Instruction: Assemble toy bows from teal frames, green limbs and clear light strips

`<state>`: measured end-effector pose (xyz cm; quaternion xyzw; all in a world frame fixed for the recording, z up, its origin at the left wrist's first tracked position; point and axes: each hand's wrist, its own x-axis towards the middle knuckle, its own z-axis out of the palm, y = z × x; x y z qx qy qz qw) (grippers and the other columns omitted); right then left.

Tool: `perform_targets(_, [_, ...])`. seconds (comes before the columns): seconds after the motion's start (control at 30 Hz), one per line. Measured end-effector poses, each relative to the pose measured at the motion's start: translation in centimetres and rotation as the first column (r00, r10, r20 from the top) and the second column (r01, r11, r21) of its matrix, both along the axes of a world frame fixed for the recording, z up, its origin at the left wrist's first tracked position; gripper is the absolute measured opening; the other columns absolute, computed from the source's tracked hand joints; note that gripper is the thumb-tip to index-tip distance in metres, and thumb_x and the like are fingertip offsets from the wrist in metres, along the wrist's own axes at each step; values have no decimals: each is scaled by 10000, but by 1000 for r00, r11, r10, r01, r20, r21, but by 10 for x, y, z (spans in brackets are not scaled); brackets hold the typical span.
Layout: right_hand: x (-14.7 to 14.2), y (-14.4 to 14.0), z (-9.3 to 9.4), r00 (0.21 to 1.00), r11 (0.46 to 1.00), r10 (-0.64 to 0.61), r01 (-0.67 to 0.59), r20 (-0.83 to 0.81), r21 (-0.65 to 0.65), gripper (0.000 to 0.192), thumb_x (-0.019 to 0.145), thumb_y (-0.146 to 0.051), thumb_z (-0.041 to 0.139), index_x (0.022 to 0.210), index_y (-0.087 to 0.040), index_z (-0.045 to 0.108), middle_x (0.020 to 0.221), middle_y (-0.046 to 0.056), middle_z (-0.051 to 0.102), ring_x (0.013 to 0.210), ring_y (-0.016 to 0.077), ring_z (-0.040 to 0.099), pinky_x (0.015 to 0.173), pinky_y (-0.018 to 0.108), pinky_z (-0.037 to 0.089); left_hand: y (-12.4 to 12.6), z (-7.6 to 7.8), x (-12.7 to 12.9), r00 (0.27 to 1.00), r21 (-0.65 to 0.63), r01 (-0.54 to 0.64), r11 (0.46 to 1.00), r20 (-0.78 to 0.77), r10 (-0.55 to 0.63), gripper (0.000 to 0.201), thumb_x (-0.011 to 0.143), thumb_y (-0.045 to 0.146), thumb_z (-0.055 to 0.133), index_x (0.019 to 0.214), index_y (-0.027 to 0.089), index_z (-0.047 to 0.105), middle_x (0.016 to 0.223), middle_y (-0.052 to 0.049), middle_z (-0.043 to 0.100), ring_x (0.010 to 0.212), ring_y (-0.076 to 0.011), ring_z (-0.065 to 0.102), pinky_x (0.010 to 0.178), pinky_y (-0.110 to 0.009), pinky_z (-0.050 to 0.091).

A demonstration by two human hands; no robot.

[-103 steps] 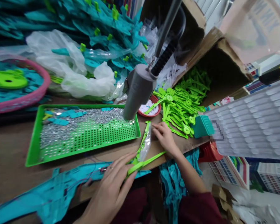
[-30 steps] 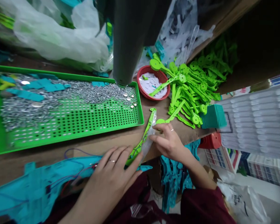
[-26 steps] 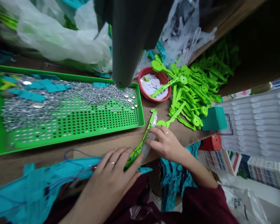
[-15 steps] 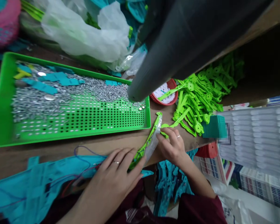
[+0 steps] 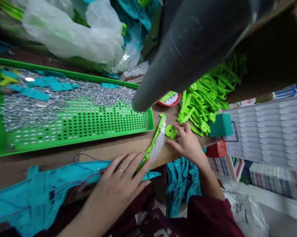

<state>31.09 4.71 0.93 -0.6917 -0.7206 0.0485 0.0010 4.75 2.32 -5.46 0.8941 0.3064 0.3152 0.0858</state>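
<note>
The left hand (image 5: 125,179) lies over the lower end of the green strip (image 5: 157,133), which slants across the bench (image 5: 51,161) with its hooked tip pointing away from the person. Its fingers are bent over that end; whether they pinch it or only press it down cannot be told, since the contact is hidden. A clear strip (image 5: 159,144) lies along the green one's right side. The right hand (image 5: 188,143) is beside a disc (image 5: 171,132), just right of the two strips, its thumb and forefinger apart; whether the forefinger touches the disc is unclear.

The green strip looks like thin moulded plastic: light, fairly stiff along its length, likely to flex if pushed sideways. Its wide lower end seems the surest hold, with fingers on both edges; the narrow tip looks easiest to snap. The clear strip appears thinner and glossy, so it would probably slip or bow under a flat push, and a light pinch on its two long edges should suit it. The disc seems light and rigid, best taken across the rim, clear of its centre hole. Beyond it lies the pile (image 5: 196,108) of green parts.
</note>
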Motion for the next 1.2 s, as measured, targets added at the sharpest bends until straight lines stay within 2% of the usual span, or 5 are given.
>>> perform_targets(0.17, [5,-8,-18,992,999,31,-32,-119,-1,402,938,-322,598,1292,-138,544,1357,211,523,1262,334,571,1054,522,514,2,2,-3,999,-47,23,999,38,-21,377,1015,336,508,1284,90,604,1209,-179,705,1072,-312,674,974,-482,509])
perform_targets(0.33, [4,-15,-23,975,989,-68,94,-212,117,334,848,-313,678,1134,-160,599,1131,141,592,1042,282,636,917,459,573,2,1,-3,997,-50,-17,999,69,21,484,1019,399,504,1342,38,513,1181,-204,708,1089,-316,678,996,-473,518])
perform_targets(0.5, [-33,-39,4,890,943,258,-148,-375,299,399,845,-309,676,1190,-149,557,1123,138,608,1040,244,631,842,383,597,-1,-1,-4,994,-49,-106,993,23,107,659,1011,498,488,1451,18,385,1111,-222,721,976,-327,714,1012,-553,494])
perform_targets(0.67, [-68,-36,-1,805,863,497,-498,-323,88,388,910,-348,627,1197,-92,577,1122,167,620,1037,258,625,852,396,602,-2,-1,-5,984,-114,-176,978,22,180,712,1001,488,499,1541,87,266,1113,-188,740,952,-325,722,1042,-613,460])
perform_targets(1.2, [-62,-12,2,761,797,517,-595,-392,-103,435,966,-345,595,1263,-29,556,1226,187,555,1100,254,593,969,378,571,-1,-4,-8,983,-165,-158,974,71,172,660,946,527,612,1437,129,422,1112,-145,743,961,-305,726,1039,-607,491])
